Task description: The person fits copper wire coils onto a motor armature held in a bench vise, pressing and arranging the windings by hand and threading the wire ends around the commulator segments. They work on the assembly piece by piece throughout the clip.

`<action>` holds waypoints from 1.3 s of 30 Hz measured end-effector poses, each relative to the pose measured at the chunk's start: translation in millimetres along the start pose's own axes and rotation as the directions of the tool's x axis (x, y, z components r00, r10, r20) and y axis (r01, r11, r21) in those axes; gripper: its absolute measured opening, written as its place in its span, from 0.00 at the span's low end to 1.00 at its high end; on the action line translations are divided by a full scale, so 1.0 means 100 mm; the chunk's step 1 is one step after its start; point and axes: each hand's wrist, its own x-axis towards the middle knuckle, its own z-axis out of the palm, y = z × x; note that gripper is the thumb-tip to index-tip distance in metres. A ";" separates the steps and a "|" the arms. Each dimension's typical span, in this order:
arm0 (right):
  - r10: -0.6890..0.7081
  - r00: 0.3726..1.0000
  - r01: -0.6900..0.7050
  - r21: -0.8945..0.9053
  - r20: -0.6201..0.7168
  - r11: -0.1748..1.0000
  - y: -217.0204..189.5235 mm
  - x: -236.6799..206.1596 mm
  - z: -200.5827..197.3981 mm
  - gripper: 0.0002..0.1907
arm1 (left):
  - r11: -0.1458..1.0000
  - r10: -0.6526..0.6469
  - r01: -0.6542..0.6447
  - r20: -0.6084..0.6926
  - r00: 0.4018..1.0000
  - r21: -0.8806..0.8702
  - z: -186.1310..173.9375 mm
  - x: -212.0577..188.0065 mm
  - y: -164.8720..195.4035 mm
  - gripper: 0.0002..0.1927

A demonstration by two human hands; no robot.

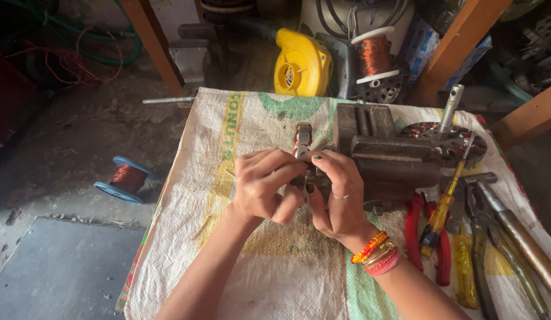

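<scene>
Yellow blower (301,64); copper-wire spool (126,178), blue flanges; red-handled pliers (428,234).

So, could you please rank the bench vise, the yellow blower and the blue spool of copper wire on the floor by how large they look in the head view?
1. Bench vise, largest.
2. Yellow blower, though it sits farther from the camera, so its true size is unsure.
3. Blue spool of copper wire, smallest.

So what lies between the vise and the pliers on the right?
In the head view, a yellow-handled screwdriver lies slantwise between the vise and the pliers; red-handled pliers sit just below the vise.
</scene>
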 end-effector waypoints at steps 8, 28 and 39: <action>0.002 1.000 -0.002 0.001 -0.025 1.000 0.06 -0.03 0.00 0.22 | 0.995 -0.088 0.091 -0.101 0.991 0.031 0.02 -0.15 -0.36 0.07; 0.070 0.996 -0.083 -0.321 -0.054 0.943 -0.08 0.20 -0.17 0.19 | 0.350 -0.471 0.816 0.667 0.577 -0.460 -0.16 -0.09 -0.46 0.08; 0.057 0.997 -0.067 -0.205 -0.058 0.976 0.00 0.10 -0.12 0.16 | 0.307 -0.409 0.815 0.705 0.579 -0.491 -0.18 -0.07 -0.43 0.10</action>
